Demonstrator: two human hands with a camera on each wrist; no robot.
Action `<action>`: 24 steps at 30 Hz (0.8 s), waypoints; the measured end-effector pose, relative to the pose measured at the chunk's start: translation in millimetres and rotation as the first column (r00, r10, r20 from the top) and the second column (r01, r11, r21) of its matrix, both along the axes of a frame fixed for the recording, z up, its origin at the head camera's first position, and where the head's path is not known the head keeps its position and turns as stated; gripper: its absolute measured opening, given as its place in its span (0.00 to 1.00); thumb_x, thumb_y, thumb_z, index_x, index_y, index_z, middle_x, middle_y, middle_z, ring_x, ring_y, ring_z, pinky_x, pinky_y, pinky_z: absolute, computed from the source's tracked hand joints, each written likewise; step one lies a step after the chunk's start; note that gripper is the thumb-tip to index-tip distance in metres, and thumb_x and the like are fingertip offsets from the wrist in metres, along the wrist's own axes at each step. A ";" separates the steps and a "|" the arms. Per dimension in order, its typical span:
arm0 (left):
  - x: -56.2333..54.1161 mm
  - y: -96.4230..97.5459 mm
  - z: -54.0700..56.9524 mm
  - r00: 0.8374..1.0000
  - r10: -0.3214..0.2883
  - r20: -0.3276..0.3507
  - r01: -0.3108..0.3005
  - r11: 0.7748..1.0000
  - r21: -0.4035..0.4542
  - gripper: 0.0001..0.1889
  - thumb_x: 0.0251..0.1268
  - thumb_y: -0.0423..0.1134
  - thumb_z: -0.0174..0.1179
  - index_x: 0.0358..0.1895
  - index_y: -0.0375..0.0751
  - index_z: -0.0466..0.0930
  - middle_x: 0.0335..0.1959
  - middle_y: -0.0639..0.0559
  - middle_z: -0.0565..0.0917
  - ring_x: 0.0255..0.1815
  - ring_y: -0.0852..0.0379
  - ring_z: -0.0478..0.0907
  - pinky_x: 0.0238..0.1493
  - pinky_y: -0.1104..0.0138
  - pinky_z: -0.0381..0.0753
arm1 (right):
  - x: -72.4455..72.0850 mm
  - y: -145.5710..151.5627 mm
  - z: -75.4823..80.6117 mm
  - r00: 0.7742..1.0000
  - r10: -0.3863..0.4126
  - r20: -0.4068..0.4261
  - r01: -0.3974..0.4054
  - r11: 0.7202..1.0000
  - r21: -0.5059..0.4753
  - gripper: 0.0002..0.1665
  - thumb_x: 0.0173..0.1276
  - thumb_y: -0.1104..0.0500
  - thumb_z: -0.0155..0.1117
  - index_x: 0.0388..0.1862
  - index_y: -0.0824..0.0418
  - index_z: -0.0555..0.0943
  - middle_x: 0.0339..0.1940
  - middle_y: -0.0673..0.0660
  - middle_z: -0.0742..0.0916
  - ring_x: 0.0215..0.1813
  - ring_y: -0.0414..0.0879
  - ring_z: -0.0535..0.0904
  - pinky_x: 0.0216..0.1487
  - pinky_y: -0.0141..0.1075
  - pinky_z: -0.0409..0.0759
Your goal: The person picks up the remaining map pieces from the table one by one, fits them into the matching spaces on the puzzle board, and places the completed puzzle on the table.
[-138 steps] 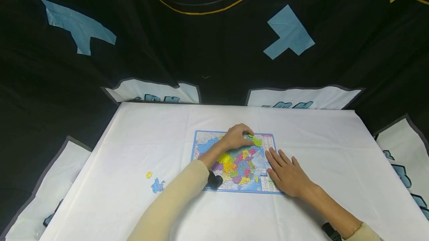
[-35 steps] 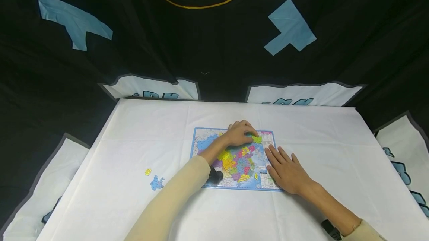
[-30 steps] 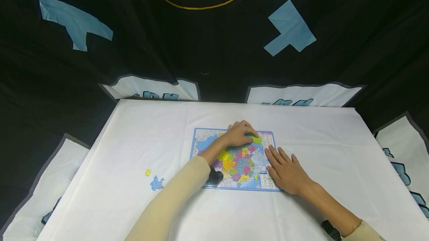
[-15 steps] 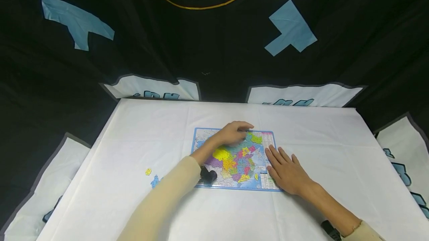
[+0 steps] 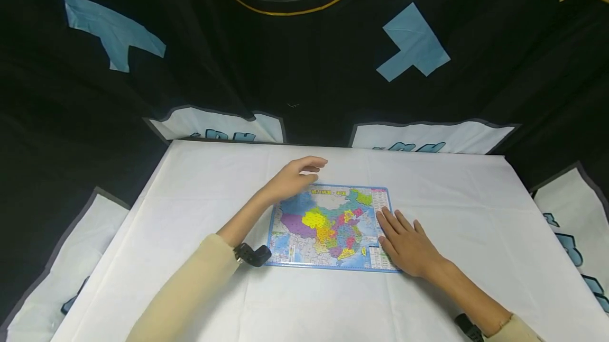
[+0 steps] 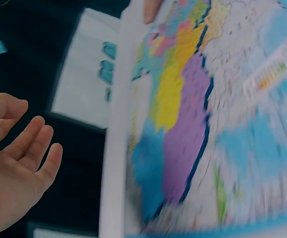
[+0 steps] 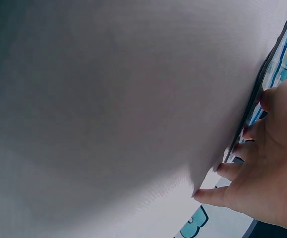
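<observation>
A map jigsaw puzzle board (image 5: 304, 252) lies flat on the white-covered table, with coloured map pieces fitted together and a yellow title along its top. My left hand (image 5: 292, 177) hovers by the board's upper-left edge, fingers loosely bent and holding nothing. In the left wrist view, that hand (image 6: 17, 158) is apart from the blurred, purple-and-yellow map. My right hand (image 5: 411, 244) rests flat on the board's right margin, fingers spread. From the right wrist, the fingers of the right hand (image 7: 272, 153) reach over the board's edge (image 7: 255, 96).
A white cloth (image 5: 309, 305) covers the table. Behind it hangs a black curtain (image 5: 304, 77) with blue patches. Black wrist cameras sit on the left wrist (image 5: 253, 255) and right wrist (image 5: 470, 327). The left sleeve (image 5: 185, 289) covers where two loose pieces lay.
My left hand has let go of the green area at the map's upper right and moved left off it. The left forearm now hides the loose yellow and blue pieces. My right hand stays put.
</observation>
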State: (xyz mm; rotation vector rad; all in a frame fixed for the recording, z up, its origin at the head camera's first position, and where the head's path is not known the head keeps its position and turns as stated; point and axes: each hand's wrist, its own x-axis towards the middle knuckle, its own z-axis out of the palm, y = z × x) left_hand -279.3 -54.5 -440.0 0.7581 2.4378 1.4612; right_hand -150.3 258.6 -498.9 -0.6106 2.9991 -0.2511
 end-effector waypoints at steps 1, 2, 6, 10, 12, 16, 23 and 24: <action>2.3 -7.3 3.9 1.000 0.014 -0.005 -0.014 1.000 0.007 0.22 0.72 0.32 0.54 0.67 0.40 0.74 0.64 0.47 0.77 0.64 0.50 0.74 0.63 0.56 0.73 | 0.2 -0.1 0.1 1.000 0.000 0.000 0.000 1.000 0.000 0.36 0.80 0.47 0.47 0.80 0.63 0.57 0.79 0.62 0.60 0.77 0.65 0.54 0.67 0.70 0.53; 4.9 -14.6 7.8 1.000 0.023 -0.012 -0.023 1.000 0.017 0.21 0.72 0.32 0.54 0.67 0.40 0.74 0.65 0.47 0.77 0.64 0.50 0.74 0.63 0.56 0.73 | 0.4 0.0 0.1 1.000 -0.001 -0.001 0.001 1.000 0.000 0.36 0.80 0.47 0.47 0.79 0.63 0.57 0.79 0.62 0.60 0.77 0.65 0.54 0.67 0.70 0.53; 17.4 -44.6 19.9 0.998 0.055 -0.031 -0.054 0.998 0.036 0.22 0.73 0.32 0.54 0.68 0.39 0.72 0.66 0.44 0.76 0.66 0.47 0.73 0.63 0.55 0.73 | 0.2 -0.2 0.2 1.000 0.001 -0.001 -0.001 1.000 0.000 0.36 0.80 0.47 0.47 0.79 0.63 0.57 0.79 0.62 0.61 0.77 0.65 0.54 0.67 0.70 0.53; 32.4 -73.1 26.5 0.995 0.096 -0.038 -0.096 0.995 0.019 0.22 0.73 0.32 0.55 0.69 0.39 0.71 0.67 0.44 0.75 0.67 0.46 0.72 0.63 0.54 0.73 | -0.9 0.1 0.3 1.000 0.007 0.000 -0.007 1.000 -0.004 0.36 0.80 0.47 0.47 0.79 0.63 0.57 0.79 0.62 0.60 0.77 0.65 0.54 0.67 0.70 0.53; 39.6 -86.8 27.2 0.992 0.121 -0.036 -0.121 0.993 0.008 0.23 0.73 0.33 0.55 0.69 0.39 0.71 0.67 0.44 0.75 0.67 0.45 0.72 0.64 0.53 0.73 | -1.5 0.5 0.0 1.000 0.007 0.000 -0.007 1.000 -0.001 0.36 0.80 0.47 0.47 0.79 0.63 0.57 0.79 0.62 0.60 0.77 0.65 0.54 0.67 0.70 0.53; 53.0 -114.0 23.4 0.985 0.169 -0.035 -0.170 0.985 -0.014 0.23 0.74 0.34 0.55 0.70 0.39 0.70 0.67 0.43 0.74 0.67 0.45 0.71 0.64 0.52 0.73 | -1.7 1.2 -0.7 1.000 0.004 -0.001 -0.004 1.000 0.007 0.36 0.80 0.47 0.47 0.79 0.63 0.57 0.79 0.62 0.60 0.77 0.65 0.54 0.68 0.70 0.53; 74.6 -155.7 13.3 0.971 0.239 -0.026 -0.240 0.969 -0.061 0.23 0.75 0.36 0.56 0.70 0.40 0.69 0.65 0.42 0.76 0.65 0.46 0.73 0.63 0.57 0.73 | -0.5 1.0 -1.5 1.000 0.008 -0.003 -0.008 1.000 -0.002 0.36 0.80 0.47 0.47 0.79 0.63 0.57 0.79 0.62 0.61 0.77 0.65 0.54 0.67 0.70 0.53; 77.5 -160.8 11.4 0.969 0.247 -0.018 -0.248 0.967 -0.062 0.23 0.75 0.36 0.56 0.70 0.40 0.69 0.64 0.42 0.76 0.64 0.46 0.73 0.63 0.61 0.73 | -0.4 0.9 -1.7 1.000 0.009 -0.004 -0.009 1.000 -0.002 0.36 0.80 0.47 0.47 0.79 0.63 0.57 0.79 0.62 0.61 0.77 0.65 0.54 0.67 0.70 0.53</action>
